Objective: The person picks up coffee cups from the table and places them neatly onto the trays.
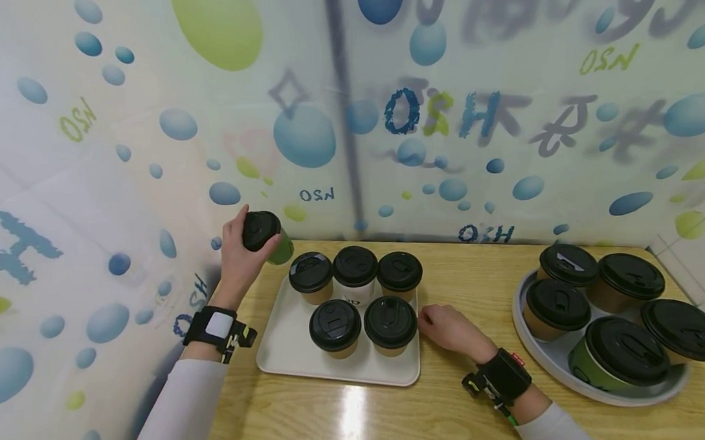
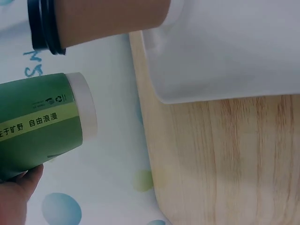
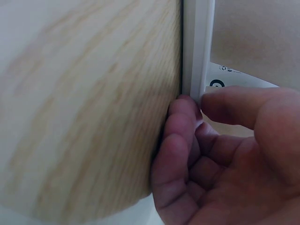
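Observation:
My left hand [image 1: 241, 253] grips a green paper cup [image 2: 40, 119] by its black lid end, up beyond the far left corner of the white rectangular tray [image 1: 287, 352]. In the left wrist view, yellow-band lettering shows on the cup's side. Several lidded coffee cups stand on the tray in two rows, among them a white cup [image 1: 355, 292] in the back row and a brown cup [image 1: 335, 325] in front. At the tray's right edge my right hand [image 1: 452, 333] pinches the rim [image 3: 199, 47] between thumb and curled fingers.
A round grey tray [image 1: 534, 353] on the right carries several more lidded cups, including a green one [image 1: 596, 360]. The wooden table [image 1: 452, 411] meets a patterned curtain [image 1: 374, 167] at its back edge and left side.

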A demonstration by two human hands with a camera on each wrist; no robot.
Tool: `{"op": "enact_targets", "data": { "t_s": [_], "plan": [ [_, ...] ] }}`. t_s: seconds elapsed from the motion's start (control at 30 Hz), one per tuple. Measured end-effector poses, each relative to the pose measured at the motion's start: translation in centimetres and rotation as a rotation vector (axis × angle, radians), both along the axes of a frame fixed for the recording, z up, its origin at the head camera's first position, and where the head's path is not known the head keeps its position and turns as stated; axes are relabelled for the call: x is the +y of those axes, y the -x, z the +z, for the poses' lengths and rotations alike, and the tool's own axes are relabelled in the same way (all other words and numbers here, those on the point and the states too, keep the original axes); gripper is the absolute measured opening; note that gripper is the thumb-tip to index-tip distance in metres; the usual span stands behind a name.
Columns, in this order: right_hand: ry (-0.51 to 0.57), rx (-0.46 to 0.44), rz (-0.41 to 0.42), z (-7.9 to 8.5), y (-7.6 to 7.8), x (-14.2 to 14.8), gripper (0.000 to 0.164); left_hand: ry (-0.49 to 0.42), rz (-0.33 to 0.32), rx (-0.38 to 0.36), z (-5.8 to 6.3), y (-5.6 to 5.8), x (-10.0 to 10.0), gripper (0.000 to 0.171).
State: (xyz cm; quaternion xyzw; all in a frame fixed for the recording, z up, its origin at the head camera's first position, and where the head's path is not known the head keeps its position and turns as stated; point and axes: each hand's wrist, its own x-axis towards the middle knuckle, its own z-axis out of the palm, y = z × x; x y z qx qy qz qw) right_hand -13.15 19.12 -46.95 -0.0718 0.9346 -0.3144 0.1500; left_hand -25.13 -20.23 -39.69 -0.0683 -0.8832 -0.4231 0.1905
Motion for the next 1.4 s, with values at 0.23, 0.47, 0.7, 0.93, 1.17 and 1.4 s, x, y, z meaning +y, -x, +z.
{"op": "enact_targets", "data": {
  "t_s": [0.23, 0.47, 0.7, 0.93, 1.17, 1.4],
  "plan": [
    [-0.003, -0.001, 0.0, 0.0, 0.0, 0.1, 0.02, -0.094, -0.001, 0.007, 0.5, -1.9, 0.1, 0.098],
    [-0.004, 0.003, 0.002, 0.0, 0.0, 0.1, 0.021, -0.161, 0.07, 0.085, 0.3, -3.4, -0.5, 0.088],
    [-0.008, 0.006, 0.01, 0.0, 0.1, 0.1, 0.021, -0.109, 0.047, 0.166, 0.4, -5.5, -1.9, 0.083],
    [-0.006, 0.005, 0.008, -0.1, 0.1, 0.1, 0.022, -0.033, -0.029, 0.175, 0.3, -7.8, -3.0, 0.083],
    [-0.008, -0.002, 0.003, 0.0, 0.1, 0.1, 0.022, 0.037, -0.136, 0.114, -0.1, -9.4, -3.9, 0.082],
    [-0.005, -0.001, 0.004, 0.1, 0.0, 0.0, 0.02, 0.139, -0.292, -0.014, -0.5, -10.2, -4.4, 0.083]
  ]
}}
